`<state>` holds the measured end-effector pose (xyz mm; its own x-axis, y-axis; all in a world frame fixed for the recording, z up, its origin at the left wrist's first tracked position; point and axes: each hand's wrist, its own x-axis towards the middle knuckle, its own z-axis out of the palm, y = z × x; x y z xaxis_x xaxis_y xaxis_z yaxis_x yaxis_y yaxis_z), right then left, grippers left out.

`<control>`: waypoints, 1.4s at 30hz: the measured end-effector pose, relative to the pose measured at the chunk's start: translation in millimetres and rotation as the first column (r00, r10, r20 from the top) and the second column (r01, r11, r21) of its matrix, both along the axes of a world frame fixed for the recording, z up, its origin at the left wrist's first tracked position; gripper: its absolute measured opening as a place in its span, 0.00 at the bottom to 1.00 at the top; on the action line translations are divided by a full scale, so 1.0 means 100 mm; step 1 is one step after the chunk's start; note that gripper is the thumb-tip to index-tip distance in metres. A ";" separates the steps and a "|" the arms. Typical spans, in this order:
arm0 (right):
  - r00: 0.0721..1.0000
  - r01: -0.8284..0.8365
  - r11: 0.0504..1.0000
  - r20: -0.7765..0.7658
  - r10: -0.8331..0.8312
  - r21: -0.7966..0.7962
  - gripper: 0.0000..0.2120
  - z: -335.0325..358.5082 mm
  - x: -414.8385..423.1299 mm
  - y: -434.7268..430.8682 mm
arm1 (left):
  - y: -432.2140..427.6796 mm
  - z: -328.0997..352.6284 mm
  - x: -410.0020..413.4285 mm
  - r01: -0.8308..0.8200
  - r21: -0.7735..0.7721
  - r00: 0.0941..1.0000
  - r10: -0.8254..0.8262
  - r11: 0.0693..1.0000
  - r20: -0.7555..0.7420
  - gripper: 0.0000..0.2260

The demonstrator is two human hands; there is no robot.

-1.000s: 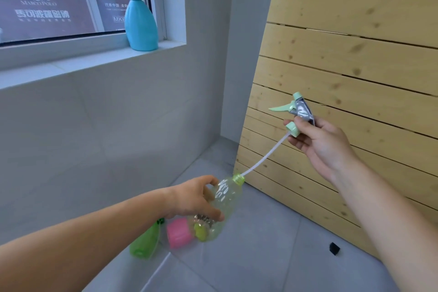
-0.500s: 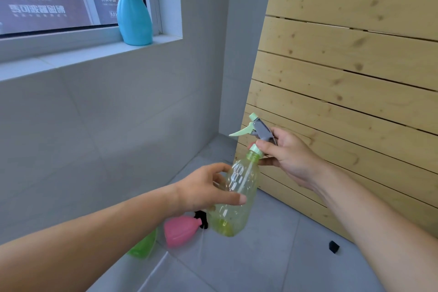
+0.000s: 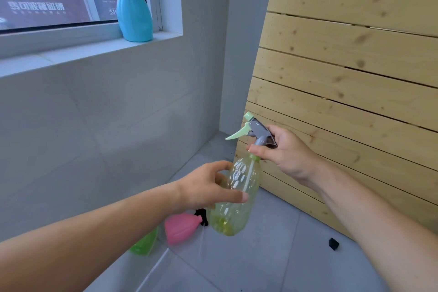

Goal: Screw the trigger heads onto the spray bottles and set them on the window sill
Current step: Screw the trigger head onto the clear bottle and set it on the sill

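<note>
A clear yellow-green spray bottle (image 3: 239,197) is held upright in the air, tilted a little, with my left hand (image 3: 208,187) wrapped around its body. A grey and mint trigger head (image 3: 254,131) sits on the bottle's neck. My right hand (image 3: 284,152) grips that head at its collar. A blue spray bottle (image 3: 134,12) with its trigger head on stands on the window sill (image 3: 78,51) at the upper left. On the floor below my left arm lie a pink bottle (image 3: 181,227) and a green bottle (image 3: 143,244), partly hidden.
A slatted wooden panel (image 3: 343,78) leans against the wall on the right. A small black piece (image 3: 333,243) lies on the grey tiled floor near its foot. A black trigger part (image 3: 201,214) shows beside the pink bottle.
One second ago the trigger head was held away from the bottle, its tube trailing into the neck. The head has come down onto the neck, and the bottle has been lifted off the floor.
</note>
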<state>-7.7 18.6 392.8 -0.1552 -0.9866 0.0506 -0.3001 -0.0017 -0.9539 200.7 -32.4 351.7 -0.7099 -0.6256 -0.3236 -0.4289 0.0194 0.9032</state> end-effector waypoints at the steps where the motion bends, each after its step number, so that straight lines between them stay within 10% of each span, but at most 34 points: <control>1: 0.998 0.025 1.000 -0.056 -0.025 0.006 0.13 -0.02 0.02 0.00 | 0.00 -0.01 0.00 0.001 -0.008 1.000 -0.001 1.000 0.006 0.27; 9: 0.987 -0.067 0.997 0.146 0.062 0.033 0.15 -0.04 -0.01 -0.04 | -0.03 0.04 0.05 0.010 0.024 1.000 -0.010 1.000 0.018 0.28; 14: 0.990 0.079 0.997 -0.118 -0.076 0.023 0.16 -0.07 0.10 -0.08 | -0.01 0.01 0.03 -0.005 0.017 0.999 0.004 1.000 0.033 0.33; 18: 0.982 -0.059 0.997 0.180 0.050 0.043 0.10 -0.04 0.04 -0.04 | -0.02 0.03 0.04 0.000 0.024 1.000 0.000 1.000 0.013 0.29; 23: 0.992 0.054 0.998 -0.116 -0.052 0.011 0.16 -0.05 0.12 -0.05 | 0.04 0.04 0.02 -0.004 0.001 1.000 0.004 1.000 0.027 0.28; 28: 0.975 -0.094 0.994 0.208 0.082 0.051 0.12 0.02 0.03 0.00 | 0.01 0.06 0.02 -0.010 0.006 1.000 0.010 1.000 0.024 0.29; 32: 0.993 0.055 0.997 -0.111 -0.050 0.045 0.14 -0.02 0.08 -0.01 | 0.06 0.04 -0.01 0.003 0.033 1.000 -0.004 0.999 0.020 0.28; 37: 0.985 -0.067 0.996 0.164 0.057 0.054 0.09 0.02 0.02 0.03 | 0.06 0.07 0.00 0.005 0.037 1.000 -0.006 0.999 0.012 0.24; 42: 0.992 0.070 0.997 -0.108 -0.066 0.027 0.14 -0.04 0.08 -0.01 | 0.12 0.05 -0.04 -0.011 0.031 1.000 0.010 0.999 0.020 0.29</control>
